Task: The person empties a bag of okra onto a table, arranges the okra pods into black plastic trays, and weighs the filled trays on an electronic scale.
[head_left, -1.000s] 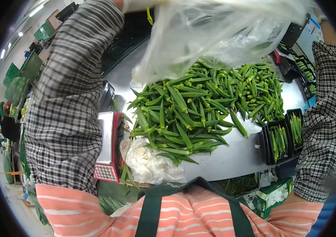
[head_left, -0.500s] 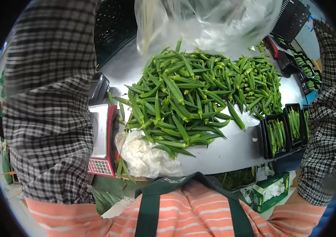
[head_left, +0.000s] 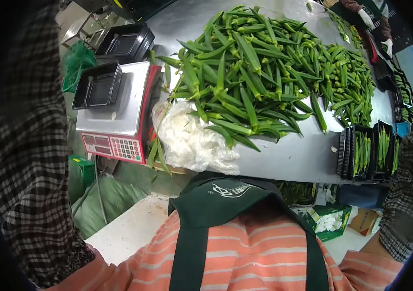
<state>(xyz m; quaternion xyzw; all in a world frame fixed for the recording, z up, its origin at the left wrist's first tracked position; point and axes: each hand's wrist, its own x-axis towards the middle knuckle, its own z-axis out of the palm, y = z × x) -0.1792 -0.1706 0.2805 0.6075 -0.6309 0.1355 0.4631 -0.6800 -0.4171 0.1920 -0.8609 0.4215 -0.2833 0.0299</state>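
Apparently a produce-packing workroom: okra (head_left: 250, 72), scale (head_left: 112, 114).

So the left sleeve (head_left: 29, 145) is kinda blurry and runs off the top, right sleeve (head_left: 405, 194) gets lost at the dark right border, and both the left hand and right hand are out of frame. The table's (head_left: 284, 157) far edge is cropped too, plus most of a co-worker (head_left: 353, 6) by its far right corner. Scale's display (head_left: 96, 140) is too small to read, and honestly can't tell what's inside the crumpled bag (head_left: 192, 140) at the near left edge.
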